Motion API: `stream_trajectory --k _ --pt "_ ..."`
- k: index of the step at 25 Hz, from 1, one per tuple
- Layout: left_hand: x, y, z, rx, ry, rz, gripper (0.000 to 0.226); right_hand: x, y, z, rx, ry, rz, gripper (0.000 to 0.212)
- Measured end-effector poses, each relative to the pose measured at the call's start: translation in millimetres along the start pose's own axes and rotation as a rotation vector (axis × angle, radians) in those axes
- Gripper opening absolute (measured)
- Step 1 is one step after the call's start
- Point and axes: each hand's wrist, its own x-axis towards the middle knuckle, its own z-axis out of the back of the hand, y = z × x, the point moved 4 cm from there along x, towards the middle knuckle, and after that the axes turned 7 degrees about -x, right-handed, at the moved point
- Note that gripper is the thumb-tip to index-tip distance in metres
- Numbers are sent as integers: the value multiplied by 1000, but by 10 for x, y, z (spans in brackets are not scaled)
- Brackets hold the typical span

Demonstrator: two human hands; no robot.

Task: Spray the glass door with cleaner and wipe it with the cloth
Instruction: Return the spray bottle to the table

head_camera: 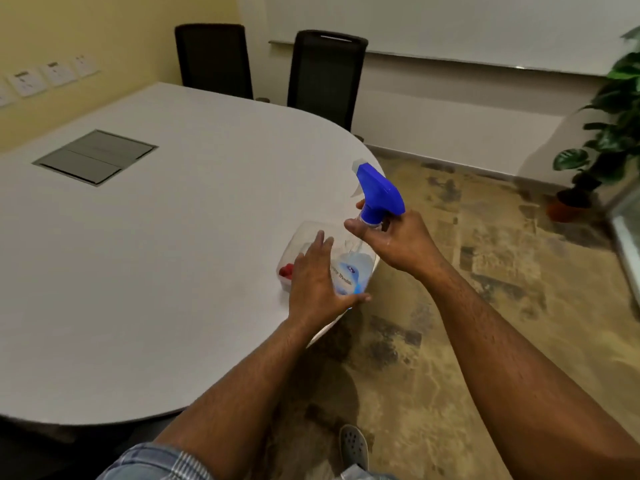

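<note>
A clear spray bottle (349, 268) with a blue trigger head (379, 192) and a little blue liquid is held tilted over the table's right edge. My right hand (394, 240) grips its neck just under the trigger head. My left hand (311, 282) lies against the bottle's lower body with the fingers straight and the thumb under its base. Behind the bottle a clear plastic tub (294, 247) sits on the table with a red item (286, 270) inside, partly hidden by my left hand. A glass panel (627, 233) shows at the far right edge.
The white oval table (156, 271) has a grey cable hatch (95, 156). Two black chairs (325, 74) stand behind it against the wall. A potted plant (602, 140) stands on the patterned floor at the right. My shoe (353, 445) is below.
</note>
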Motion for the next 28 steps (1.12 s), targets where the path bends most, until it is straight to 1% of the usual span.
stream_trajectory --k 2,5,7,10,12,15,17,20,24,28 --pt "270 214 -55 137 -5 94 122 367 -37 82 0 -13 2 52" --pt "460 648 -183 304 78 319 128 943 -122 233 7 -49 -5 49" --pt "495 886 -237 312 116 437 134 1305 -218 268 22 -83 -9 45" --pt "510 1122 -335 298 137 547 143 1815 -441 175 73 -106 -42 40" --pt "471 1214 -403 300 155 574 144 2113 -646 8 98 -74 -96 38" --pt "424 1305 -482 328 176 559 143 2450 -981 -316 89 0 -176 36" --pt "397 1328 -502 341 164 561 143 2575 -1160 -510 102 33 -216 35" --pt "411 1332 -503 318 124 571 142 2674 -1372 -710 111 76 -260 39" --pt "410 1315 -507 306 115 583 142 2736 -1538 -815 103 96 -278 41" --pt "406 1295 -506 297 110 582 141 2732 -1569 -854 32 108 -220 49"
